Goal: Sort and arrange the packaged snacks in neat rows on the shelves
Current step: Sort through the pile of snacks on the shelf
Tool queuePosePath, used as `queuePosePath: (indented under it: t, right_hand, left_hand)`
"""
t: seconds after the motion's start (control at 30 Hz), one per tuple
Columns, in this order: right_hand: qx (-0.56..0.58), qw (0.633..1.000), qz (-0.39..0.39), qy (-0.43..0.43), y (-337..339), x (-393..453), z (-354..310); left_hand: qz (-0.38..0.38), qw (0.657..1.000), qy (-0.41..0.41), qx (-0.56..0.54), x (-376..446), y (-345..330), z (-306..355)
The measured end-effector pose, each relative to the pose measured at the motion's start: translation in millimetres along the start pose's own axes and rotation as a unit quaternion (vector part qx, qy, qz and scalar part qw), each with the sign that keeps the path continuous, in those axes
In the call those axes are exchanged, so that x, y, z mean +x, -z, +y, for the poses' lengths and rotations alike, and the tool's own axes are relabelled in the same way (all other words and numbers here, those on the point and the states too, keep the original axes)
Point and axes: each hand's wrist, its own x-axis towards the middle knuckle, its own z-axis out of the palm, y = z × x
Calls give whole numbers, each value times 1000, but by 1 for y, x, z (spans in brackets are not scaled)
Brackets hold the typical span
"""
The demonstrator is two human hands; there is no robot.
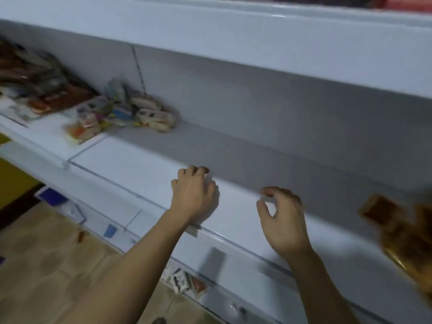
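Observation:
Both my hands hover over a bare stretch of the white shelf [145, 167]. My left hand [194, 192] is palm down near the front lip, fingers curled and slightly apart, holding nothing. My right hand [281, 218] is beside it, fingers bent like a loose claw, also holding nothing. A heap of small pale snack packs [131, 111] lies at the back left of the shelf. Further left is a pile of brown and red packets [42, 85]. Blurred brown-and-gold packets [402, 232] sit at the right edge.
An upper shelf [257, 47] overhangs closely above. A lower shelf [191, 284] below holds a few small packs and blue price tags. Tiled floor [46, 265] lies at the lower left, with a yellow panel [11, 183] at the far left.

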Motion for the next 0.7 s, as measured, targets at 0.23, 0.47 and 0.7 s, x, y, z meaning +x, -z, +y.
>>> queuePosePath:
  t: [0.23, 0.47, 0.7]
  right_hand:
    - [73, 992, -89, 55, -139, 18, -145]
    - [102, 976, -163, 105, -263, 57, -292]
    - [109, 971, -174, 124, -363, 99, -379]
  left_hand:
    - [80, 996, 38, -8, 26, 95, -191]
    - [125, 989, 75, 8, 52, 202, -355]
    - [134, 983, 119, -37, 89, 233, -465]
